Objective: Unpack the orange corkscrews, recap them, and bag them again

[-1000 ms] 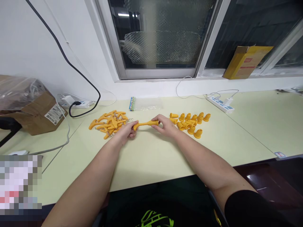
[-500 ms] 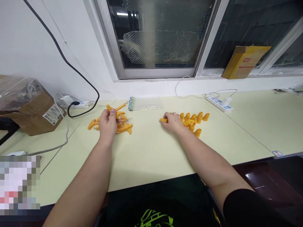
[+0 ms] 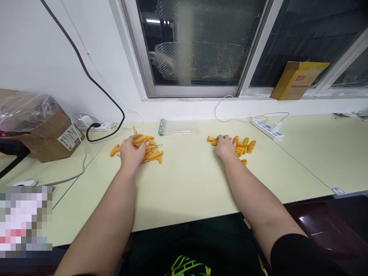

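Observation:
A pile of yellow-handled corkscrews with bare metal spirals lies on the left part of the table. My left hand is closed around a corkscrew handle at the pile's near left side, thumb against the fingers. Further right is a cluster of hollow, ribbed yellow caps, some upright and some lying over. My right hand reaches down onto the cluster's left side, its fingers curled over a cap. The fingertips are partly hidden. Two caps stick out left of that hand.
A clear plastic bag with a coloured header lies behind, against the wall. Power strips with cables stand at the back right and left. A cardboard box is at the left, and a yellow carton leans on the window sill.
My left hand has lowered onto the corkscrew pile, and the corkscrew at its fingers has turned. My right hand has moved right, and the caps there lie closer together.

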The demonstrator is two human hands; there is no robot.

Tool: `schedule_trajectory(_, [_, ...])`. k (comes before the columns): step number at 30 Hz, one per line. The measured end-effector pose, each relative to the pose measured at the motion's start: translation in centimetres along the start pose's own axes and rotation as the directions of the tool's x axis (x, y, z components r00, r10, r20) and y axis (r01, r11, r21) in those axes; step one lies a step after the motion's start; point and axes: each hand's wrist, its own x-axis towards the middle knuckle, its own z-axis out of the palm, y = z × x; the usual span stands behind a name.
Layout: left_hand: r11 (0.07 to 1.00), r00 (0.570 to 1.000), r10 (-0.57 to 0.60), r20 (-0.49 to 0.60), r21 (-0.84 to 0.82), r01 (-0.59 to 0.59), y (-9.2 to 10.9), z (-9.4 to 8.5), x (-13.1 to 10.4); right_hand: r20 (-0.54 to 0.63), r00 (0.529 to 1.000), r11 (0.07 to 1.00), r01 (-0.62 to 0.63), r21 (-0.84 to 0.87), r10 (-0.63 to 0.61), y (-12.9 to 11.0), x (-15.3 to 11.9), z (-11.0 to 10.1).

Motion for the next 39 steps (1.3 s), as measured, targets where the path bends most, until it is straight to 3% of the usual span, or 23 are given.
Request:
schedule_trajectory(4, [0.971,0.994,-0.043,0.096,0.238,0.019,-0.7,-0.1,0.3,-0.066,0.998,0.998,-0.005,0.055,0.008,0.2,0.3,0.5])
schedule_trajectory(8, [0.938,0.977,-0.132,0.169,0.339,0.069,-0.7,0.0,0.2,-0.154,0.969,0.967,0.214,0.139,-0.193,-1.0,-0.3,1.0])
schedule_trajectory(10, [0.928,0.97,-0.154,0.189,0.364,0.077,-0.8,0.1,0.1,-0.132,0.928,0.904,0.369,0.216,-0.347,-1.9,-1.0,1.3])
schedule_trajectory(13, [0.932,0.97,-0.14,0.197,0.358,0.062,-1.0,0.1,-0.1,-0.058,0.82,0.756,0.551,0.353,-0.57,-3.2,-2.2,1.9])
schedule_trajectory(16, [0.935,0.978,-0.098,0.185,0.355,0.026,-0.9,0.0,-0.5,0.063,0.762,0.719,0.576,0.389,-0.644,-4.1,-3.0,2.5])
schedule_trajectory(20, [0.92,0.989,0.074,0.126,0.374,-0.117,0.2,0.1,-1.4,0.185,0.821,0.816,0.458,0.351,-0.541,-3.9,-2.7,2.6])
schedule_trajectory(22, [0.886,0.965,0.217,0.147,0.386,-0.258,1.2,0.9,-1.8,0.218,0.85,0.851,0.392,0.349,-0.48,-3.4,-2.1,2.5])
schedule_trajectory(25, [0.807,0.865,0.371,0.339,0.344,-0.481,2.6,3.4,-1.7,0.253,0.871,0.879,0.322,0.353,-0.421,-2.8,-1.0,2.3])
schedule_trajectory(27, [0.765,0.785,0.374,0.493,0.314,-0.562,3.4,5.6,-1.0,0.256,0.9,0.904,0.258,0.339,-0.353,-2.5,-0.4,2.3])
schedule_trajectory(28, [0.754,0.77,0.348,0.535,0.328,-0.569,3.7,6.8,-0.3,0.25,0.919,0.92,0.216,0.326,-0.305,-2.4,-0.1,2.4])
schedule_trajectory(30, [0.767,0.786,0.268,0.557,0.371,-0.524,4.1,8.8,1.5,0.226,0.953,0.946,0.128,0.297,-0.2,-2.0,0.5,2.5])
schedule_trajectory(32, [0.834,0.868,0.134,0.478,0.419,-0.36,4.2,10.4,3.8,0.185,0.975,0.958,0.069,0.278,-0.124,-1.6,1.0,2.9])
schedule_trajectory(34, [0.888,0.906,-0.025,0.421,0.425,-0.173,4.0,11.5,6.1,0.142,0.986,0.962,0.041,0.272,-0.082,-1.3,1.4,3.3])
schedule_trajectory(37, [0.943,0.913,-0.156,0.378,0.331,0.024,3.4,12.6,8.8,0.102,0.992,0.962,0.043,0.269,-0.072,-1.1,1.6,3.8])
schedule_trajectory(39, [0.951,0.905,-0.194,0.379,0.3,0.078,2.9,13.1,9.9,0.089,0.992,0.962,0.061,0.265,-0.088,-1.3,1.5,4.1])
